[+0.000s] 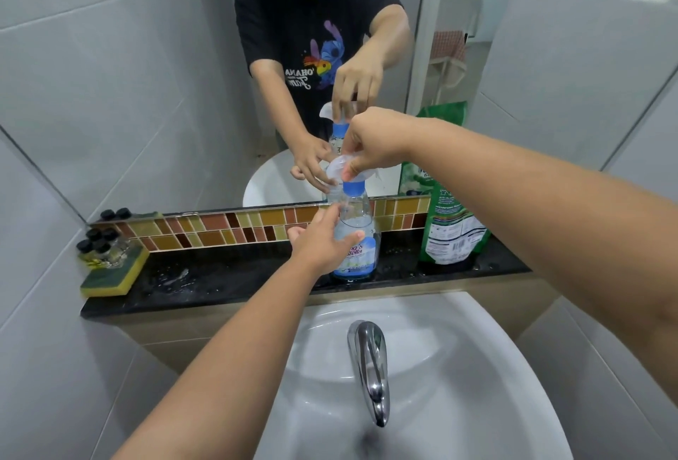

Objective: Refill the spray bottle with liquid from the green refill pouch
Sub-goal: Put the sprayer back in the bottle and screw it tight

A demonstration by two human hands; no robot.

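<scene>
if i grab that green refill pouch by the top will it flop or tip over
Probably floppy: the green refill pouch is a soft bag, and it already leans back toward the mirror. It looks plump low down, so likely heavy and saggy. The black ledge shows wet spots, so its base may slide.

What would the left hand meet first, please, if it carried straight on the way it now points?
Nothing new: the left hand already holds the spray bottle. Beyond that come the tile strip and mirror, though depth is unclear.
</scene>
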